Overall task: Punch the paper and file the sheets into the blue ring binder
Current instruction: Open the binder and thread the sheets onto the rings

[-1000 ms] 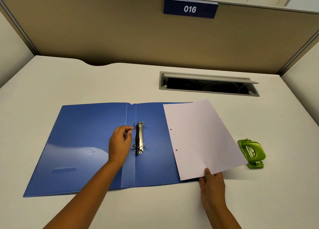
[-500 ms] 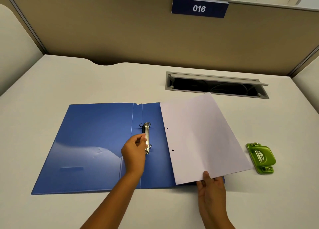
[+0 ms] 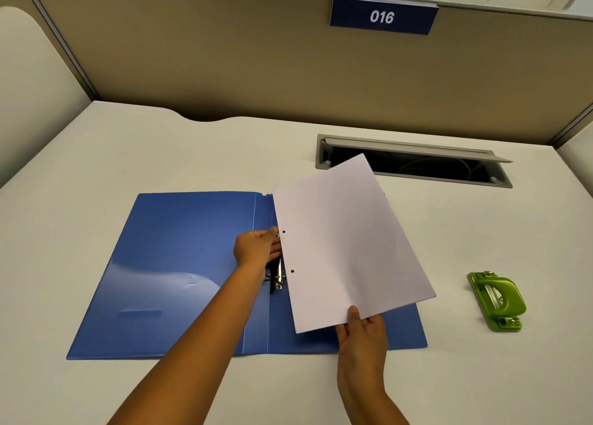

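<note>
**Desk:** What's in the shot?

**Photographer:** At centre frame a blue ring binder (image 3: 179,264) lies open on the white desk (image 3: 160,155). The right hand (image 3: 362,338), lower centre, pinches the near edge of a punched sheet (image 3: 346,242), thumb on top. The sheet is tilted, its two holes just right of the metal ring mechanism (image 3: 278,277).

**Desk:** And the left hand (image 3: 256,248)?

**Photographer:** It is at the top of the mechanism; its fingertips are hidden behind the sheet's edge, so I cannot tell whether they grip the rings or merely touch them.

**Desk:** What changed in the last second?

**Photographer:** The sheet swung left from over the right cover until its holed edge reached the rings, and the left hand slid up along the mechanism. Threading looks imminent, though the holes aren't on the prongs yet.

**Desk:** Anything else?

**Photographer:** The green hole punch (image 3: 497,299) sits idle at right, well apart.
</note>
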Demonstrator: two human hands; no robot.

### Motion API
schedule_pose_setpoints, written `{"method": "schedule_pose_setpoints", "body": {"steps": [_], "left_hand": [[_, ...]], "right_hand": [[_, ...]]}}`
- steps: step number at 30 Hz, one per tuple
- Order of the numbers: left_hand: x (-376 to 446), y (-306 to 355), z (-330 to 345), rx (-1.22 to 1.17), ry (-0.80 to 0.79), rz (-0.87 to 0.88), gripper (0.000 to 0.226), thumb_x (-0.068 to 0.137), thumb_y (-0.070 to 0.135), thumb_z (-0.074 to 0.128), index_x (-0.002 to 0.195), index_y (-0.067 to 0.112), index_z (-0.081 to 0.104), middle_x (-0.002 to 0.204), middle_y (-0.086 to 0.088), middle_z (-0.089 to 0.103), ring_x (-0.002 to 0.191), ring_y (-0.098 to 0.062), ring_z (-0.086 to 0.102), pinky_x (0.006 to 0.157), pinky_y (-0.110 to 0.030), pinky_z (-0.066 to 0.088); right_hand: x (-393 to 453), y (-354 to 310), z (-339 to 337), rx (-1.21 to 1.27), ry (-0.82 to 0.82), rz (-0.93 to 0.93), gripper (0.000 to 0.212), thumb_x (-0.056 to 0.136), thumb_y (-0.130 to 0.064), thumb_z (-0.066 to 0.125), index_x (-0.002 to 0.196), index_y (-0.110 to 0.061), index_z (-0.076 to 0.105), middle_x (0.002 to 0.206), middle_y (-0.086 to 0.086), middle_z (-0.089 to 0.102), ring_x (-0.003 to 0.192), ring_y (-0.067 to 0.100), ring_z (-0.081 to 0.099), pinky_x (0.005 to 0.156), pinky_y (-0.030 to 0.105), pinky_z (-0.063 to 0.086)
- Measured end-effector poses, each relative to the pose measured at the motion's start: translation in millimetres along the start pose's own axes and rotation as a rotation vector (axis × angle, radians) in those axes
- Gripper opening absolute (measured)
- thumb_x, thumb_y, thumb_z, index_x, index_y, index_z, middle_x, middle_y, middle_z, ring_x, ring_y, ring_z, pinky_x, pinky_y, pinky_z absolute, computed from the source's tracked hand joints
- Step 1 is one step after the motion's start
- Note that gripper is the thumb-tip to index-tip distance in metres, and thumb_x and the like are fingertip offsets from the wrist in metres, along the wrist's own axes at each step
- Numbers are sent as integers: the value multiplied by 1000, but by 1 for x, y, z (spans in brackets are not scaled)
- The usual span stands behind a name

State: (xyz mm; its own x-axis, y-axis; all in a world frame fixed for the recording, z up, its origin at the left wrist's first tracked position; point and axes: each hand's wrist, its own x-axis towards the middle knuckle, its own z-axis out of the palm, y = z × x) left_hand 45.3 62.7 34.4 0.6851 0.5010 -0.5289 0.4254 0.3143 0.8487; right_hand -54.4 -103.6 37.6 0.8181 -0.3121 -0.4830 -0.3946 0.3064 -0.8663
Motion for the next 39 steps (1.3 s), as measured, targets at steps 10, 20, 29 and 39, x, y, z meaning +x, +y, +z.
{"method": "schedule_pose_setpoints", "body": {"steps": [10, 20, 29, 39], "left_hand": [[13, -4, -1, -64, -21, -130, 11, 81, 12, 66, 82, 2, 61, 77, -7, 62, 65, -16, 59, 53, -21, 54], [13, -3, 10, -87, 3, -170, 11, 79, 11, 68, 77, 4, 59, 72, -5, 59, 62, -16, 57, 47, -23, 53], [15, 1, 12, -193, -87, -330, 13, 79, 7, 67, 77, 2, 56, 77, -7, 60, 66, -17, 57, 56, -30, 51], [18, 8, 3, -231, -234, -441, 7, 84, 1, 58, 78, 0, 55, 80, -12, 58, 71, -21, 57, 82, -40, 48]], "right_hand": [[-2, 8, 9, -38, -19, 18, 17, 91, -16, 48, 107, -23, 48, 93, -10, 58, 85, 11, 57, 87, 34, 48], [2, 8, 5, -84, 0, 3, 21, 91, -17, 48, 112, -20, 48, 95, -6, 58, 90, 17, 58, 86, 34, 48], [2, 6, 3, -7, -12, 34, 21, 91, -14, 47, 111, -20, 47, 94, -7, 58, 89, 17, 58, 83, 31, 50], [-2, 11, 2, 122, -24, 94, 16, 84, -24, 51, 100, -27, 52, 97, -6, 62, 90, 12, 59, 61, 10, 53]]}}
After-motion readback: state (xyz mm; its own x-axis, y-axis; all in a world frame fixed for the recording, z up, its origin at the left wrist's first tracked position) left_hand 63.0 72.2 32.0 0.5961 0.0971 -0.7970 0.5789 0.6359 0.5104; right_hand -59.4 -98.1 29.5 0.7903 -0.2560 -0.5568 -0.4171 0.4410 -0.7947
